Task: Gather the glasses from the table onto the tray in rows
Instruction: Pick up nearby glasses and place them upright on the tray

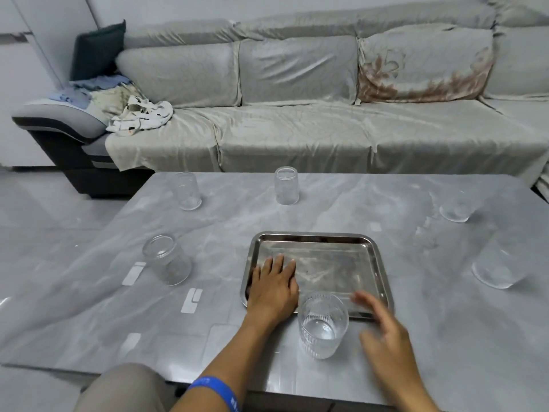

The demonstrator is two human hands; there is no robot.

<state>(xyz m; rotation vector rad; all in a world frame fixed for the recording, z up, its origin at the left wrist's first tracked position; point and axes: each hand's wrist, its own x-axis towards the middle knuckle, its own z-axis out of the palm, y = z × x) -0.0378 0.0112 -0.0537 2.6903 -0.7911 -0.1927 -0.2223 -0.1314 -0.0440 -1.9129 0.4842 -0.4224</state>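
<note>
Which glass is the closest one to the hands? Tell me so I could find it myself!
Find the shiny metal tray in the middle of the grey table. At its near edge, between the left hand and the right hand, stands a ribbed glass. It is the only glass standing mouth up; the others I can make out sit farther off and upside down.

No text, brand or number can be read. The blue wristband (218, 392) on the left arm bears small white marks, too blurred to make out. The white patches (192, 300) on the bench are plain shapes, not letters.
</note>
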